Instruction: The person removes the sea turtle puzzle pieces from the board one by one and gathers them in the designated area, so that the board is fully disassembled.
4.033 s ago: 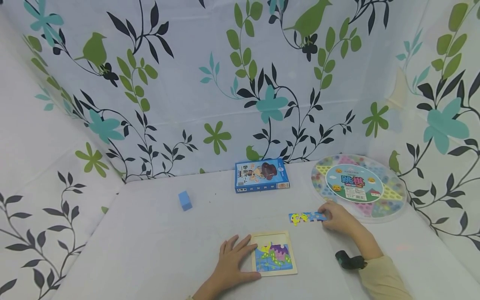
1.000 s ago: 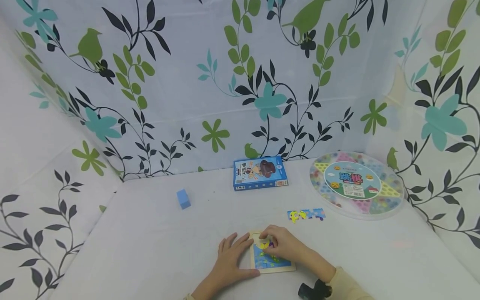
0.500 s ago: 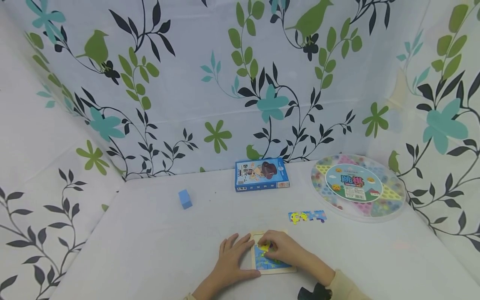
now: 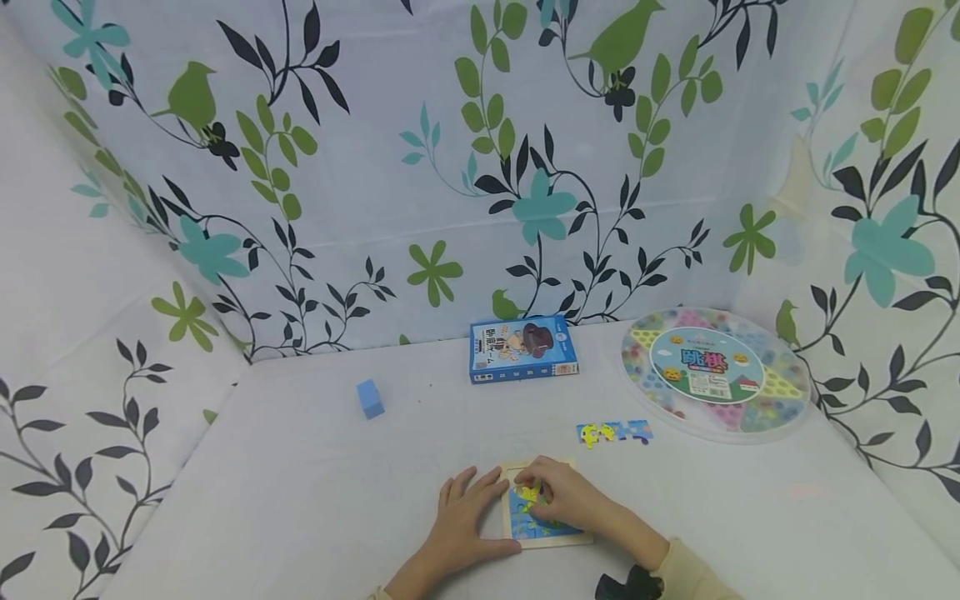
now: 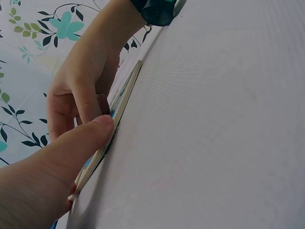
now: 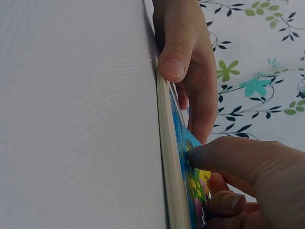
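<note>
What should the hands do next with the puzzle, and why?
Probably the right hand should gently press the small, flat, light-blue puzzle piece down into the square, pale wooden frame. The piece looks tilted in its pinch, with a corner sticking up, and the left hand rests against the frame's edge, which may help steady it.

Curtained tabletop play area; leaf-print cloth [image 4: 360,200], white table [image 4: 300,500], jigsaw puzzle [image 4: 523,527], boxed game [image 4: 523,348]
</note>
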`<state>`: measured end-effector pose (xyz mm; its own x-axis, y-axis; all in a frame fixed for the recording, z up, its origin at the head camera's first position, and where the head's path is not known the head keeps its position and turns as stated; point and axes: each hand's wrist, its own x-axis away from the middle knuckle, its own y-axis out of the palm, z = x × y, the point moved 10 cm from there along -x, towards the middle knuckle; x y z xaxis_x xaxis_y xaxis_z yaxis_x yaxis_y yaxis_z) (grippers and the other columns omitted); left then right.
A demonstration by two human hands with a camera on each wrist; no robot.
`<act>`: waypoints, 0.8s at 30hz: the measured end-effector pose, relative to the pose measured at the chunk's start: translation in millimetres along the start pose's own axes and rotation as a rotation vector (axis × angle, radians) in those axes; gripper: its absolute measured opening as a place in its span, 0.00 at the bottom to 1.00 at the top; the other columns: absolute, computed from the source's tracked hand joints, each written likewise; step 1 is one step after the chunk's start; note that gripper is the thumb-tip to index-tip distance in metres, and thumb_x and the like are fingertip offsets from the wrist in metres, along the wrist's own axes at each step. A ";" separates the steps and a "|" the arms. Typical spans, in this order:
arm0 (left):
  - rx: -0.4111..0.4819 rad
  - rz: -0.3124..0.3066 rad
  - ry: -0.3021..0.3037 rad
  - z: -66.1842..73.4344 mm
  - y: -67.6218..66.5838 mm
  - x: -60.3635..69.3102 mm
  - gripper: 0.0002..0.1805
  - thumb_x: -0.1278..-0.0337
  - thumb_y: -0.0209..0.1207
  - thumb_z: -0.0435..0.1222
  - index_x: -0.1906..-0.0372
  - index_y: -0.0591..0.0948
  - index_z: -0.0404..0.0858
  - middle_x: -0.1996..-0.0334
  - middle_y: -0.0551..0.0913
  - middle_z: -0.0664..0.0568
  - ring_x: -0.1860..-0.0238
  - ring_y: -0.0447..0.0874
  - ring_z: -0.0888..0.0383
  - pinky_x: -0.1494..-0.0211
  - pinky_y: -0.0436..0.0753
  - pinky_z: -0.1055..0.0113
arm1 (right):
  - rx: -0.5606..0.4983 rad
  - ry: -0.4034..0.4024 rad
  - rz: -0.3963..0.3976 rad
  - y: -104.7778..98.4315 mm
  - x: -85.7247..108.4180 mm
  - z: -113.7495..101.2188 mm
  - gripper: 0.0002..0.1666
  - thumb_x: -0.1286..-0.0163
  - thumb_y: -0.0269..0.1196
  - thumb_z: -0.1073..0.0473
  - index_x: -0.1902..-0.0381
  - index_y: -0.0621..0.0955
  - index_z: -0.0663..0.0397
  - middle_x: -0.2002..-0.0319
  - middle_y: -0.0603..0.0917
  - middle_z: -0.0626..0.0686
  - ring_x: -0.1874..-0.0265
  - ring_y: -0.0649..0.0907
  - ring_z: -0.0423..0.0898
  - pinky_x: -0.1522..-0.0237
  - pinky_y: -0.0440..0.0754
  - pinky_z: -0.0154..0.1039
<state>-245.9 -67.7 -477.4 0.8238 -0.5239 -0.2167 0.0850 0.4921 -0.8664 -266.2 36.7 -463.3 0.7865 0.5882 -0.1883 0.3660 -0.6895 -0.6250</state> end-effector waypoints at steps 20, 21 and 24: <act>-0.003 -0.013 -0.009 -1.8 2.8 -0.1 0.43 0.61 0.54 0.67 0.40 0.69 0.46 0.37 0.62 0.55 0.37 0.49 0.44 0.44 0.44 0.37 | -0.046 0.036 -0.009 -0.6 1.3 3.5 0.17 0.50 0.65 0.69 0.61 0.80 0.53 0.67 0.72 0.41 0.82 0.67 0.34 0.79 0.69 0.29; -0.003 -0.010 -0.007 -1.5 2.4 -0.3 0.43 0.61 0.54 0.67 0.40 0.69 0.46 0.37 0.62 0.55 0.37 0.49 0.44 0.44 0.44 0.37 | -0.049 0.035 -0.014 -0.5 1.1 3.3 0.17 0.50 0.65 0.69 0.61 0.80 0.53 0.67 0.72 0.41 0.82 0.67 0.34 0.79 0.69 0.29; -0.001 -0.005 -0.002 -0.8 1.5 -0.6 0.43 0.61 0.55 0.66 0.40 0.69 0.46 0.37 0.63 0.55 0.37 0.50 0.43 0.44 0.44 0.37 | -0.046 0.035 -0.031 0.4 0.8 2.7 0.17 0.50 0.65 0.70 0.60 0.80 0.53 0.67 0.72 0.42 0.81 0.67 0.34 0.79 0.69 0.29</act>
<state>-246.7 -67.2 -479.0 0.8244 -0.5248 -0.2119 0.0881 0.4888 -0.8679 -266.8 38.0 -465.8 0.7908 0.5953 -0.1424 0.4126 -0.6903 -0.5944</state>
